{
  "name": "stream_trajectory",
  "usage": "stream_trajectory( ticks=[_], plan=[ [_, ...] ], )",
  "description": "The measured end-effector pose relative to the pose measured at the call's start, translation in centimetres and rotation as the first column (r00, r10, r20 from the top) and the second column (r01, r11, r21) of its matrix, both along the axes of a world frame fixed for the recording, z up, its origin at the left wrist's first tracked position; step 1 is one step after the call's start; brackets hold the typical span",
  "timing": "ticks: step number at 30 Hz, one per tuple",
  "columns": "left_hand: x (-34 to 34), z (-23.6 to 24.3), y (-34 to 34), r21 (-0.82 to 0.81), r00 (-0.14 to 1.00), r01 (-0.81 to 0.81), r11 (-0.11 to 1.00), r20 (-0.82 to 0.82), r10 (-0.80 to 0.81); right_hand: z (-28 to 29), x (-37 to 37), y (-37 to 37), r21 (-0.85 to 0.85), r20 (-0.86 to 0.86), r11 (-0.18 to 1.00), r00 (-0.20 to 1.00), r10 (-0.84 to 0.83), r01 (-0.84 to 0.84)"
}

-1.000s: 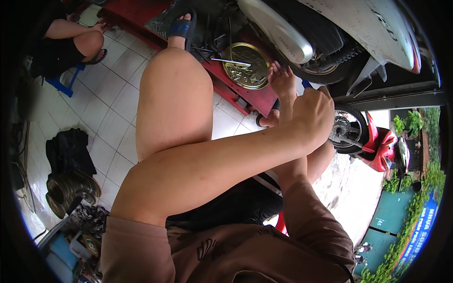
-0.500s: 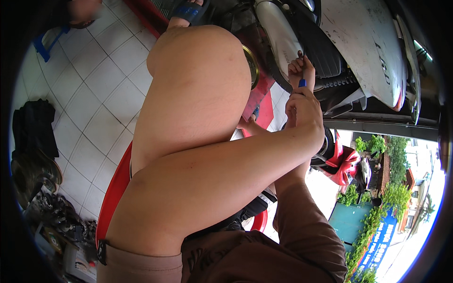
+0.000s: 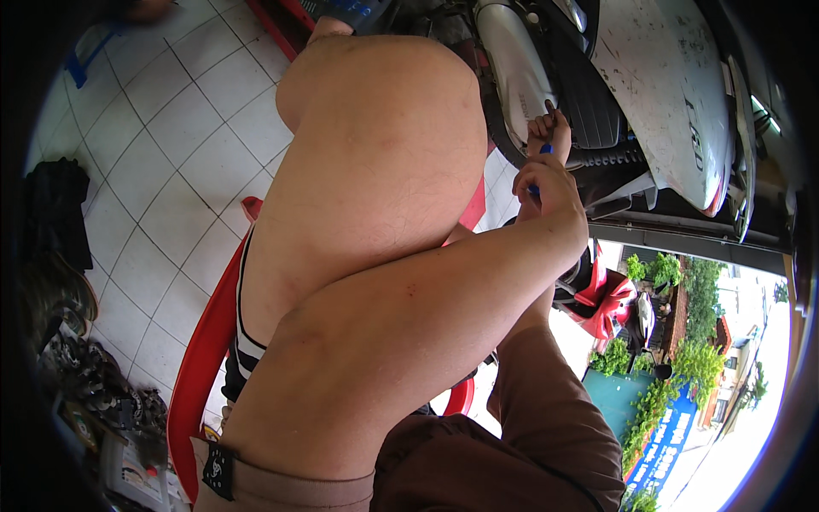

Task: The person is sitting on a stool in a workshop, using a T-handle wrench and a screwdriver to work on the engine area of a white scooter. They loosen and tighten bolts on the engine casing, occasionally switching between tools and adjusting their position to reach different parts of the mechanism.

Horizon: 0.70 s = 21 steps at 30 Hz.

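The right hand (image 3: 550, 133) has curled, its hold unclear, beside the blue tool (image 3: 546, 148) jutting from the clenched left hand (image 3: 551, 181).

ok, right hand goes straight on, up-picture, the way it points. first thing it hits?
Probably the silver lower cover of the scooter, near its border with the black ribbed cover. Depth beyond the right hand is unclear in this view.

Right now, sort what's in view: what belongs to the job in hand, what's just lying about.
Apparently the job:
blue-handled tool, in the left hand
grey motorbike

Apparently just about:
dark bundle
jumbled parts
red motorbike outside
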<state>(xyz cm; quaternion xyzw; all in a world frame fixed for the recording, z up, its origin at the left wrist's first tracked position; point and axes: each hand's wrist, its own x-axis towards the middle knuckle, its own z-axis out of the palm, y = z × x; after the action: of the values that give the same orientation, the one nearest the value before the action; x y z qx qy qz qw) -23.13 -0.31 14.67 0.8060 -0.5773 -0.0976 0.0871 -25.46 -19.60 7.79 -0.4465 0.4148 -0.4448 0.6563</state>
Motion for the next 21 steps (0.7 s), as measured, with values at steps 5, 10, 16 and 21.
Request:
stream_trajectory(
  ticks=[5, 10, 16, 21],
  plan=[
    [-0.2, -0.1, -0.5, -0.004, 0.996, -0.019, 1.000, -0.087, 0.018, 0.1, -0.1, -0.2, -0.013, -0.038, 1.000, 0.999, -0.027, 0.027],
    [-0.8, -0.4, -0.9, 0.017, 0.999, -0.030, 0.999, -0.038, 0.031, 0.3, 0.0, 0.1, -0.025, -0.046, 0.999, 0.998, -0.039, 0.038],
    [-0.9, -0.1, -1.3, 0.115, 0.996, 0.064, 0.991, -0.072, -0.056, 0.3, 0.0, -0.1, -0.007, -0.042, 0.996, 0.996, -0.085, 0.085],
    [-0.6, -0.3, -1.7, 0.103, 0.997, 0.037, 0.994, -0.072, -0.030, 0.5, 1.5, 1.0, -0.025, -0.039, 0.992, 0.992, -0.124, 0.123]
  ],
)
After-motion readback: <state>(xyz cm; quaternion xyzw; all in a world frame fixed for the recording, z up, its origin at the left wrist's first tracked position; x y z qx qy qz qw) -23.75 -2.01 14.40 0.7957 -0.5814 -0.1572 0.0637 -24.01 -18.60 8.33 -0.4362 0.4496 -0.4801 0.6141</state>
